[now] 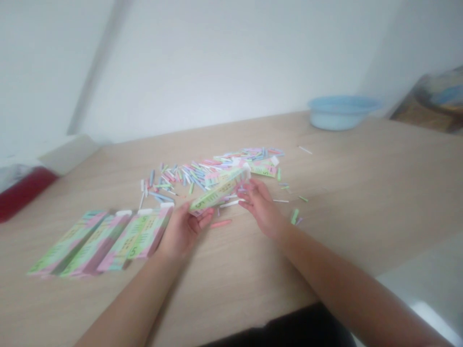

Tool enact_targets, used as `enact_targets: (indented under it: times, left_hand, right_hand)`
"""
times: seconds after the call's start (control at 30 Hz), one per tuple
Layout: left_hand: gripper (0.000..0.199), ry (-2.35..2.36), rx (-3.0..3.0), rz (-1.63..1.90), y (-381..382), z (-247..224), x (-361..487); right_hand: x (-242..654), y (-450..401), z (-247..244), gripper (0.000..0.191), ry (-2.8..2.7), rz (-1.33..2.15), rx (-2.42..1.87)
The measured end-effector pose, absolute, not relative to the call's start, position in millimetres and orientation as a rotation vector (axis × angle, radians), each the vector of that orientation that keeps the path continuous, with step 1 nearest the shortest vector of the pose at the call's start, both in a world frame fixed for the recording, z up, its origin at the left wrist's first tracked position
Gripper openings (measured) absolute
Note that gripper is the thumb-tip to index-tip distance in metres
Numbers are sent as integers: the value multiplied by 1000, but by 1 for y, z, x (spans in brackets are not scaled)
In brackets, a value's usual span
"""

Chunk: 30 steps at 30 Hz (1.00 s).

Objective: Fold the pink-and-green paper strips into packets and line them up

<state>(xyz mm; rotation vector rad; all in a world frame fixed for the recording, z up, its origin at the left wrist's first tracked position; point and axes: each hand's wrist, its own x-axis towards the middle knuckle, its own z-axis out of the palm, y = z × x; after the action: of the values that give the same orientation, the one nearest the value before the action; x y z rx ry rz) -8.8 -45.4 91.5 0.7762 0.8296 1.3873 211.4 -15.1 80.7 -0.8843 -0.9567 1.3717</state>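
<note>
Pale wood counter (347, 202), far edge: pale blue plastic basin (340, 113). Long green-and-pink printed cardboard pack (220, 189) held tilted mid-counter, left hand (183, 232) and right hand (261, 208) apart, one gripping each end; pastel paper sticks (202, 174) scattered behind. Gripping both ends steadies it.

Quantities: two hands (220, 217), one pastel printed box (220, 188) held between them, four pastel printed boxes (97, 241) at left, one blue basin (340, 115) at far right.
</note>
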Motion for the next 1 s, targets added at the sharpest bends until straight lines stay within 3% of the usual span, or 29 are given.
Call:
enact_targets:
  times: [0.17,0.43,0.6,0.77,0.83,1.0]
  left_hand:
    - [52,1040,1410,1301,-55,81,-1]
    - [74,1163,2252,1117,-66,75,-2]
    - [51,908,1829,1219,-67,74,-6]
    - [41,879,1571,1261,-63,77,-6]
    - [39,883,1576,1266,-62,79,-7]
    - [42,896,1680,1211,-61,77,-12]
  right_hand:
    - [199,-35,80,57,-1137,1529,-746]
    - [192,-36,75,49,-1094,1466,-731]
    - [190,-33,72,50,-980,1592,-762]
    - [189,-37,77,87,-852,1710,-830]
    - [190,-39,80,83,-848,1748,-832]
    - [194,-41,81,53,-894,1810,-785]
